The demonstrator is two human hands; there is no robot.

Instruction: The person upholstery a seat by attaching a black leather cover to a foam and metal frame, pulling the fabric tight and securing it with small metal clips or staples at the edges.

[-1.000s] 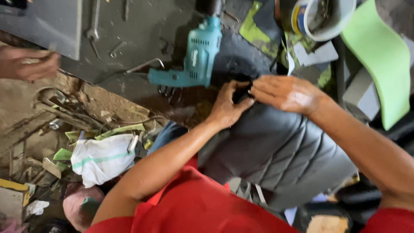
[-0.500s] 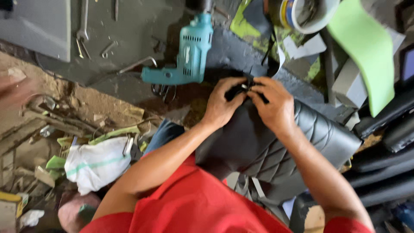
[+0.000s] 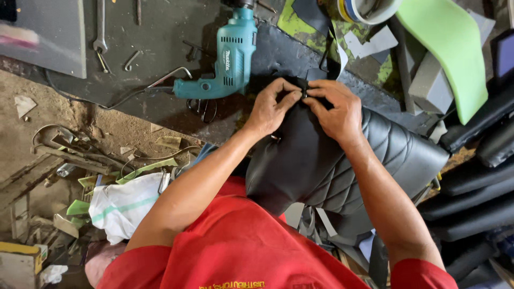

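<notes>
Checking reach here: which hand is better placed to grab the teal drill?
Probably left: the left hand pinches the black seat cover beside the teal drill; the right hand sits farther off.

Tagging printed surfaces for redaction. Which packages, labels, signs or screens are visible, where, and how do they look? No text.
Label on the teal drill: top centre on the dark bench, a small white marking on the drill's body.
White sack: lower left on the ground, crumpled, with pale green stripes.
Print on the red shirt: bottom edge, a small yellow line.
Screens or signs: none seen.
</notes>
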